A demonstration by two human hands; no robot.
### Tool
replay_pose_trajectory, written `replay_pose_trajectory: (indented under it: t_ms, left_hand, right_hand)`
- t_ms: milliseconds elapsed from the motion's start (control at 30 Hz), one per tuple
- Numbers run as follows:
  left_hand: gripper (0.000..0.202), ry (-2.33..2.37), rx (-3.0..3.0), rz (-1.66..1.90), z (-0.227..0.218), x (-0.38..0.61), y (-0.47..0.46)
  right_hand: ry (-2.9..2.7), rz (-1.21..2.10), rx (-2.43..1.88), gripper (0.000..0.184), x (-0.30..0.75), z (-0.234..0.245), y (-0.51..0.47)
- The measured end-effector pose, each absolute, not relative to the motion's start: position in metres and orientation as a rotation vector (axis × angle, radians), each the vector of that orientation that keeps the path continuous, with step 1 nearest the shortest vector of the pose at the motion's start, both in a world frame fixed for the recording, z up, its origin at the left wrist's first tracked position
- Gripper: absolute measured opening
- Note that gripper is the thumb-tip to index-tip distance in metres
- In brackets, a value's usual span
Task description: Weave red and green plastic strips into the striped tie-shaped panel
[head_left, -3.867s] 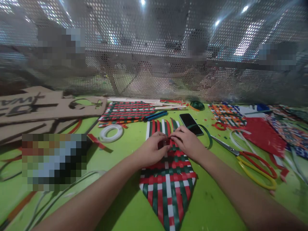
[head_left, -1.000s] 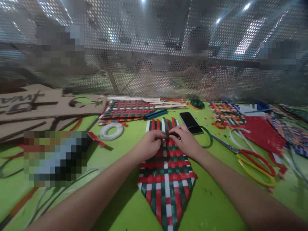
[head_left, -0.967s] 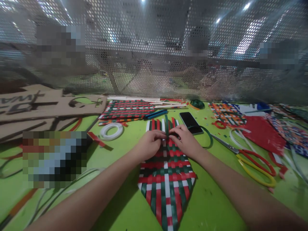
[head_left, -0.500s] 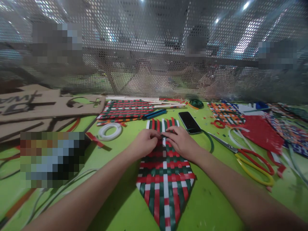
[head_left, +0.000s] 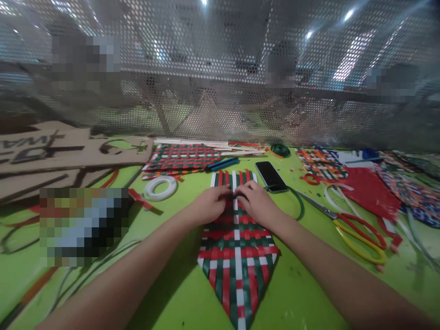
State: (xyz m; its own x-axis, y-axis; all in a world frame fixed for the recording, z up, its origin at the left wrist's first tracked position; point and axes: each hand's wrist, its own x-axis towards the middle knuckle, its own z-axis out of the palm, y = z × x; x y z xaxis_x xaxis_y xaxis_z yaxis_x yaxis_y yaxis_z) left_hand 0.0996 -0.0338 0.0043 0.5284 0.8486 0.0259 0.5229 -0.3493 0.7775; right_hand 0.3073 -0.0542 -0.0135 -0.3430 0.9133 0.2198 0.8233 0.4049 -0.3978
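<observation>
A woven piece (head_left: 237,256) of red, green and white plastic strips lies in front of me, its pointed end towards me. Loose strip ends fan out at its far end. Both hands are over that far part. My left hand (head_left: 213,204) has curled fingers at the left of the white middle strip. My right hand (head_left: 257,201) is bent in a pinch just right of it. A dark green strip (head_left: 299,197) runs between my fingertips and out past my right hand, curving over the phone's near end. My fingers partly hide the strip and the weave beneath.
Right of the weave lie a black phone (head_left: 270,174), scissors (head_left: 357,229) with red and yellow handles, and a red sheet (head_left: 374,190). Leftward are a white strip roll (head_left: 160,188) and cut cardboard (head_left: 75,153). Another weave (head_left: 182,158) and blue-handled tool (head_left: 223,163) lie beyond. A perforated screen (head_left: 220,101) stands behind.
My fingertips have drawn in closer around the green strip near the white middle strip, and my right fingers are more curled. The view has shifted slightly; the woven piece lies in place.
</observation>
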Motion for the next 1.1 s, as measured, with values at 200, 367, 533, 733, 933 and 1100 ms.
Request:
replay_pose_trajectory:
  t_ms: [200,367,533,733,933,1100]
  left_hand:
    - [0.042,1.172,1.557,0.584,0.008,0.095,-0.024]
    - [0.039,1.052,1.371,0.662,0.014,0.096,-0.021]
    - [0.037,1.083,1.323,0.627,0.017,0.104,-0.027]
    - [0.016,1.219,1.343,0.518,0.020,0.112,-0.035]
    - [0.009,1.229,1.031,0.578,0.030,0.109,-0.034]
    - [0.018,1.167,0.949,0.567,0.032,0.107,-0.033]
  right_hand:
    - [-2.263,0.351,-1.536,0.014,0.305,-0.013,-0.049]
    - [-2.268,0.371,-1.562,0.010,0.305,-0.009,-0.048]
    - [-2.272,0.339,-1.580,0.011,0.304,-0.010,-0.049]
    - [-2.282,0.318,-1.569,0.010,0.304,-0.012,-0.050]
    - [-2.284,0.313,-1.560,0.008,0.304,-0.011,-0.051]
    - [-2.280,0.311,-1.550,0.008,0.305,-0.013,-0.050]
